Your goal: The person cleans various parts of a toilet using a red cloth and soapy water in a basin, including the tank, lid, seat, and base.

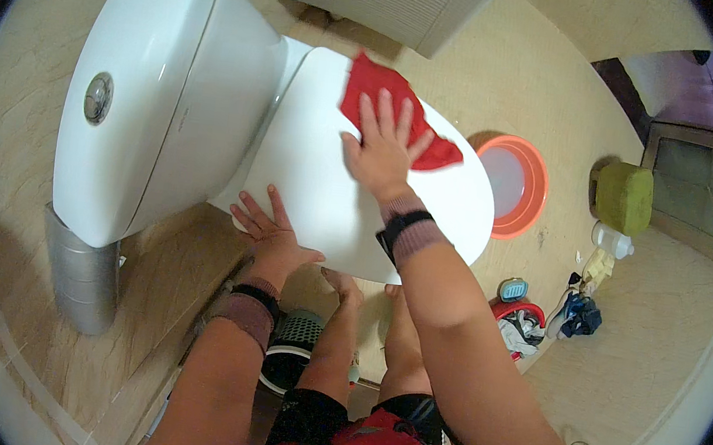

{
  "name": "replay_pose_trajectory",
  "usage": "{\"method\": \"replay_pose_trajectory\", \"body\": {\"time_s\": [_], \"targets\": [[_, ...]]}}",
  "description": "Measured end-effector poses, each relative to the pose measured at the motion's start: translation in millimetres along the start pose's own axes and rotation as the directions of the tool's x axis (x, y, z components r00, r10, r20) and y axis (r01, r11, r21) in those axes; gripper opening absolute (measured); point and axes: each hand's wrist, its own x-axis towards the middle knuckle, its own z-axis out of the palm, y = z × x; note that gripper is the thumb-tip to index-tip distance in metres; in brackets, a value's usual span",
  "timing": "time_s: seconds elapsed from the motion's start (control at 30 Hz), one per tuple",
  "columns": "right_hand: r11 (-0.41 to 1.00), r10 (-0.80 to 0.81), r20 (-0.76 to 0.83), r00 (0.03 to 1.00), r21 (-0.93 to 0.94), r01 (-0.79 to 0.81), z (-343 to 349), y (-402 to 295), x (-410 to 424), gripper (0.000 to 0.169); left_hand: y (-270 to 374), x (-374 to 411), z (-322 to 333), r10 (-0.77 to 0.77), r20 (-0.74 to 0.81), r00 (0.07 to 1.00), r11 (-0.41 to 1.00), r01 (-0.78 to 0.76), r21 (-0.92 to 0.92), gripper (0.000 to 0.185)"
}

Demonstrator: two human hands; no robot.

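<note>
The white lid of a toilet (322, 172) is down before me, with the ceramic cistern (141, 86) and its round flush button (99, 98) on the left. A red cloth (431, 142) lies spread over the far part of the lid. On the cloth's near edge rests my right hand (383, 146), flat and with its fingers spread. My left hand (276, 236) leans on the near left edge of the lid, fingers apart and holding nothing. Both wrists wear dark bands.
An orange basin (535, 190) of cloudy liquid stands beyond the lid's rounded end. Farther right are a green stool (624, 198), a white plastic bottle (611, 240) and a red container with cloths (540, 316). A perforated bin (299, 334) stands beside my legs; a grey pipe (82, 283) is below the cistern.
</note>
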Motion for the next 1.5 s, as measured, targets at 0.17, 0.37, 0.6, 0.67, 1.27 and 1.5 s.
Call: {"method": "replay_pose_trajectory", "body": {"time_s": [0.17,0.37,0.6,0.67,1.27,1.5], "targets": [[0.957,0.274,0.062,0.96,-0.119,-0.265,-26.5,73.5,-83.1,0.078,-1.6,3.2,3.0,-0.015,0.038,0.999,1.0,0.014,0.022,0.167],[0.867,0.488,0.05,0.872,-0.147,-0.477,-22.2,122.3,-172.9,0.085,3.4,0.5,-6.0,-0.046,0.069,0.997,0.998,0.043,0.049,0.168],[0.809,0.583,0.145,0.799,-0.014,-0.588,-19.5,42.7,-108.1,0.094,0.2,-1.1,-11.5,-0.05,0.101,0.994,0.999,0.051,-0.008,0.168],[0.864,0.499,0.168,0.85,-0.013,-0.504,-13.2,11.7,-79.5,0.093,-0.5,-0.4,-9.5,-0.055,0.093,0.994,0.998,0.056,-0.011,0.169],[0.996,-0.073,0.194,0.978,-0.027,0.08,12.6,45.4,-165.3,0.068,-9.7,-2.2,6.6,0.066,-0.065,0.996,0.997,-0.069,-0.043,0.164],[0.929,0.366,0.283,0.886,-0.05,-0.368,-31.3,130.7,-180.4,0.078,-13.1,-1.8,4.3,0.07,-0.05,0.996,0.994,-0.074,-0.075,0.164]]}}
